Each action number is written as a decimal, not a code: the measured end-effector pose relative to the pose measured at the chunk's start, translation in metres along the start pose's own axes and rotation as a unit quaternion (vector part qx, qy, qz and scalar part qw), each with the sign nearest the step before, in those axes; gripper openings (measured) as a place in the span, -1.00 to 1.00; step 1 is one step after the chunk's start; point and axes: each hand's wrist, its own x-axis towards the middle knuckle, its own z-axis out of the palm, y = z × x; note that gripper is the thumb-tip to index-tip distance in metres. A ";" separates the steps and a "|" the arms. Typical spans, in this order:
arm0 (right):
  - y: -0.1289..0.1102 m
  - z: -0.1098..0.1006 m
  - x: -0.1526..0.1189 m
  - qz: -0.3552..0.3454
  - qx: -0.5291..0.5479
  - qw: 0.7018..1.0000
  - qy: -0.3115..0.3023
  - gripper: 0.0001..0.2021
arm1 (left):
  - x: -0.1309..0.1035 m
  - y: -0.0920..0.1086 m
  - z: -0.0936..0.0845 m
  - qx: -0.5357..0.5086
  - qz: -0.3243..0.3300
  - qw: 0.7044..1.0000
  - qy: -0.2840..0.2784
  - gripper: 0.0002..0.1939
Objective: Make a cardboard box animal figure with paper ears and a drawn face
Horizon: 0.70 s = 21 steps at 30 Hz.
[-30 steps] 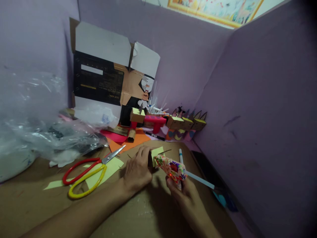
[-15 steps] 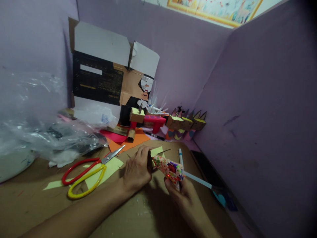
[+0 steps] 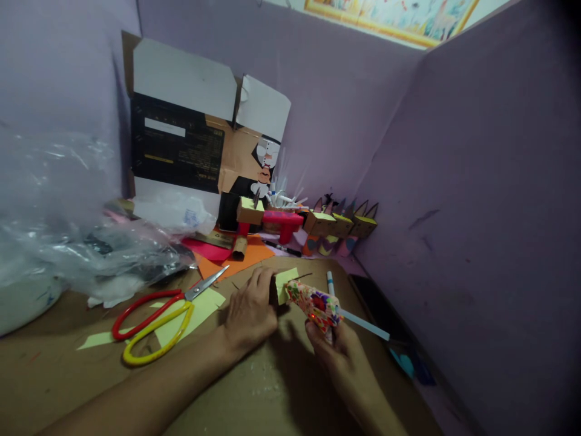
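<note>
My right hand (image 3: 338, 348) is wrapped round the grip of a flower-patterned hot glue gun (image 3: 315, 304). A small red light shows on the gun, and a whitish glue stick (image 3: 367, 325) pokes out of its back. The gun's front end is close to a small cardboard piece with pale yellow paper (image 3: 285, 280) on it; whether they touch I cannot tell. My left hand (image 3: 253, 306) has its fingers curled round that cardboard piece and hides much of it. Left of this hand, scissors (image 3: 175, 318) with one red and one yellow handle lie over yellow paper scraps (image 3: 204, 309).
Behind the hands stand several small cardboard figures with pointed ears (image 3: 320, 223). An unfolded box (image 3: 181, 142) leans against the wall. Clear plastic bags (image 3: 91, 224) are piled at left. A capped marker (image 3: 330, 281) and a dark flat object (image 3: 370, 297) lie at right.
My right hand has drawn the glue gun slightly to the right, and more of the yellow paper shows. My left hand has stayed nearly in place.
</note>
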 end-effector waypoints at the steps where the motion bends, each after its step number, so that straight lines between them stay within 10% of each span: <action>1: 0.000 0.000 0.000 -0.002 -0.005 1.000 0.002 -0.67 | 0.000 0.000 0.000 -0.002 -0.001 1.000 -0.001 -0.59; 15: 0.008 -0.014 -0.003 0.006 0.049 0.997 -0.053 -0.64 | 0.008 -0.010 -0.001 -0.092 -0.078 0.992 -0.036 -0.54; 21: 0.000 -0.028 0.017 0.031 0.155 0.985 0.064 -0.61 | 0.012 -0.018 -0.004 -0.145 -0.085 0.981 -0.099 -0.52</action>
